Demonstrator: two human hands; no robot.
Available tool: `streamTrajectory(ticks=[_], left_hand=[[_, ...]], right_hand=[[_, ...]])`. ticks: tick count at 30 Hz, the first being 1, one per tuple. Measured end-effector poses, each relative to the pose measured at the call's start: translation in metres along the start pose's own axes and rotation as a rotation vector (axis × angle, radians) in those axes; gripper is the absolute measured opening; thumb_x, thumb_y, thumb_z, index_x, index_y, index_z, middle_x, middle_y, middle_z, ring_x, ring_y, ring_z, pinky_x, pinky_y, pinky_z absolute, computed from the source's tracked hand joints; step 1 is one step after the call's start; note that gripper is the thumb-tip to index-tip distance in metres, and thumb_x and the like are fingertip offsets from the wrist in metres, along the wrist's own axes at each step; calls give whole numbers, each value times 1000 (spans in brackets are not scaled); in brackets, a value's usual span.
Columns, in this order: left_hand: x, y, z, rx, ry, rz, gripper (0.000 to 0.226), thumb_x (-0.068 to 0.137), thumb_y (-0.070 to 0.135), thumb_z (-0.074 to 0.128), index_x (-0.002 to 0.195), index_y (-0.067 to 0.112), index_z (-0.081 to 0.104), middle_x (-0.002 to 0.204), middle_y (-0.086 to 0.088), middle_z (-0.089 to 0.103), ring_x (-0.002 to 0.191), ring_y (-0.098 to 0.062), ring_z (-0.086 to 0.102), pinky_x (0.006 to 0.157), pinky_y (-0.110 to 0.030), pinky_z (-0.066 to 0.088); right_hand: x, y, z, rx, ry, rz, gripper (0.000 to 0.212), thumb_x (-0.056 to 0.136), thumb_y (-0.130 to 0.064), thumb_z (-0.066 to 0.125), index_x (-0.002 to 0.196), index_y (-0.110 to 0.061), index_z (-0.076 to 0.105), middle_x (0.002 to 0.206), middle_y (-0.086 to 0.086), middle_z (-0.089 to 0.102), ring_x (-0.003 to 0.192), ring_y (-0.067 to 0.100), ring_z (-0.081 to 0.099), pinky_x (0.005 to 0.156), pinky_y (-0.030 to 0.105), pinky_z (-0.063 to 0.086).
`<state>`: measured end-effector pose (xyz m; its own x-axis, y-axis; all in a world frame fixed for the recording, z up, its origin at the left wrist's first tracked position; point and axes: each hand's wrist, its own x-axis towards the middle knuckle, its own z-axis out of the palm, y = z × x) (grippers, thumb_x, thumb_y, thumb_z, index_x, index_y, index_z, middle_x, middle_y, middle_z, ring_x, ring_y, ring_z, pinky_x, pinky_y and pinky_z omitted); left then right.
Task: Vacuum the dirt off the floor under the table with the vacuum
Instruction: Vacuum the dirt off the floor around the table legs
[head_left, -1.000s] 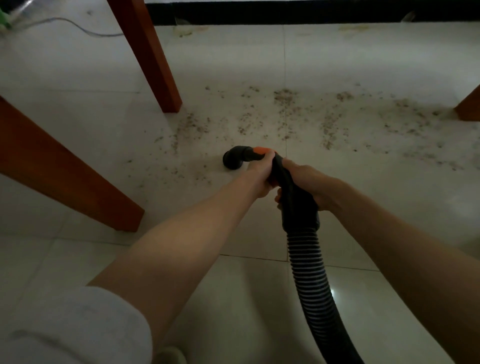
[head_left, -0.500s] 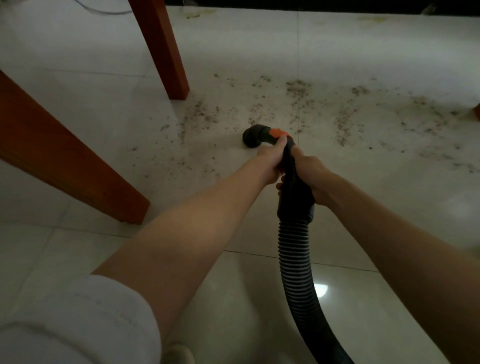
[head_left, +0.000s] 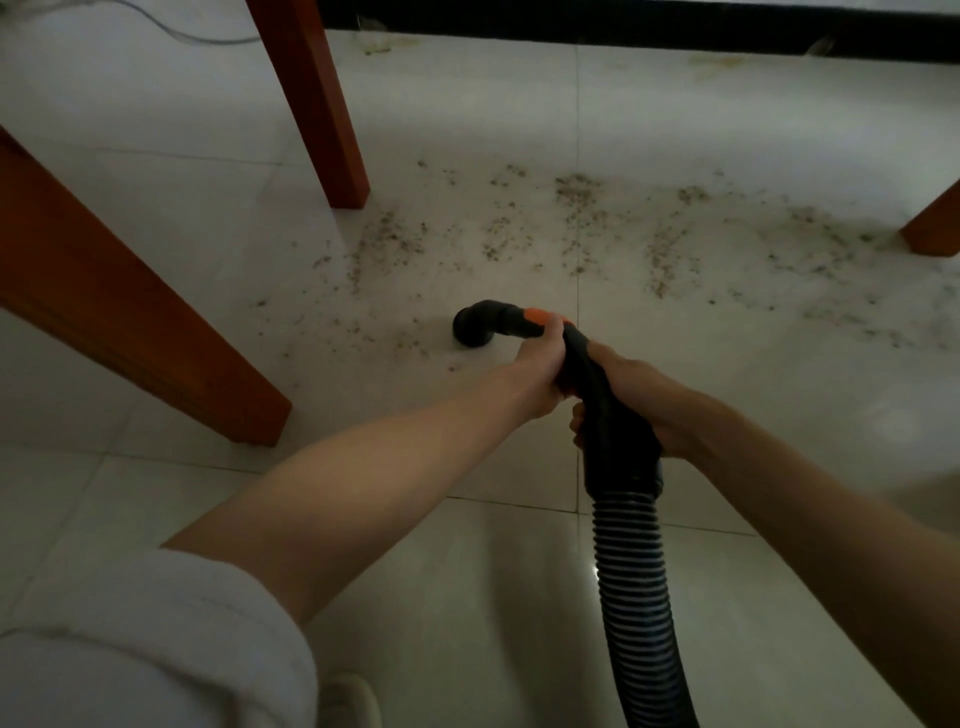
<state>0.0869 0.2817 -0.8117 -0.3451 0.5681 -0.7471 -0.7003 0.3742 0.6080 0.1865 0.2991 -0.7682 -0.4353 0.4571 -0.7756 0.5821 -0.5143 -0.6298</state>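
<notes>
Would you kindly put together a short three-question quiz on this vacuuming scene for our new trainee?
1. True or false: both hands grip the vacuum's black handle.
2. Where does most of the dirt lie, relative to the nozzle? A) beyond it and to its right B) behind the person C) on the white sleeve
3. Fill in: the orange patch on the vacuum sits just ahead of the ____ hand.

Key
1. True: the left hand and the right hand both hold the handle.
2. A: the dirt spreads past the nozzle, towards the far table leg.
3. Left: the orange patch shows at its fingertips.
</notes>
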Motion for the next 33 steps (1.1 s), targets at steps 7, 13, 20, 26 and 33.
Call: streamTrajectory(ticks=[7, 13, 20, 26, 33], left_hand=[[-13, -15, 0, -20, -62, -27, 42, 99, 40, 42, 123, 6, 47, 96, -10, 58, 81, -22, 59, 75, -34, 52], [-18, -24, 1, -18, -90, -47, 44, 99, 40, 43, 126, 5, 46, 119, -14, 58, 101, -25, 60, 83, -35, 52], [-26, -15, -6, -62, -55, -29, 42, 99, 38, 42, 125, 6, 46, 101, -11, 59, 81, -22, 60, 69, -33, 52], [-18, -4, -19, -27, 12, 21, 42, 99, 37, 44, 127, 6, 46, 113, -13, 58, 101, -27, 60, 68, -33, 51], [-20, -4, -27, -58, -29, -7, 34, 98, 37, 45, 115, 8, 46, 91, -10, 57, 77, -22, 59, 70, -34, 52]], right_hand=[[-21, 7, -13, -8, -62, 74, 48, 98, -48, 41, 94, -2, 52, 57, 13, 59, 43, 22, 56, 47, 31, 54], [-32, 9, -18, -20, -87, 115, 48, 97, -47, 44, 86, -2, 54, 57, 12, 58, 44, 21, 55, 49, 30, 54], [-35, 3, -2, -45, -76, 84, 48, 97, -48, 42, 92, -2, 53, 56, 11, 59, 42, 20, 56, 47, 29, 54], [-24, 4, 26, -33, -7, -33, 48, 100, -45, 36, 92, 0, 52, 59, 12, 53, 40, 21, 56, 44, 30, 53], [-20, 1, 25, -52, -27, 40, 50, 99, -49, 37, 100, -1, 51, 60, 12, 58, 43, 22, 58, 48, 32, 55]])
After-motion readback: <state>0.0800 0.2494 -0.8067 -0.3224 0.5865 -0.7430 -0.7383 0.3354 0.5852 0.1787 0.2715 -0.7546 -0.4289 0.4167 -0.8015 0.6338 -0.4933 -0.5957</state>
